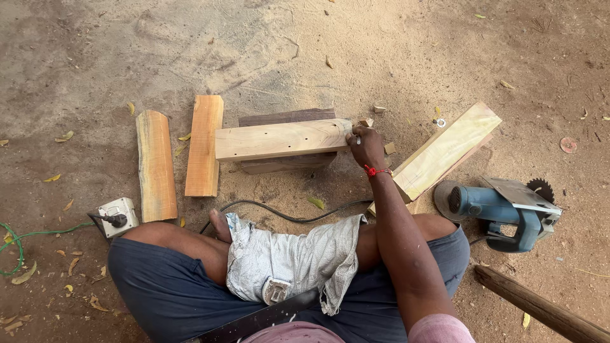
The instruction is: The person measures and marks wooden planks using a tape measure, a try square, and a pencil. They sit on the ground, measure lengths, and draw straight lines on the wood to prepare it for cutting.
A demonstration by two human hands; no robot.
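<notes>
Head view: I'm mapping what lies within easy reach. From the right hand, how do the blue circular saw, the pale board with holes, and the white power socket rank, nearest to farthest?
1. Pale board with holes: at the right hand, which touches its end.
2. Blue circular saw: on the ground to the right.
3. White power socket: far left, beside the knee.

The drilled board [283, 140] lies across a plank [287, 164] before my knees, two planks [156, 165] to its left, the circular saw [502, 213] on my right.
</notes>
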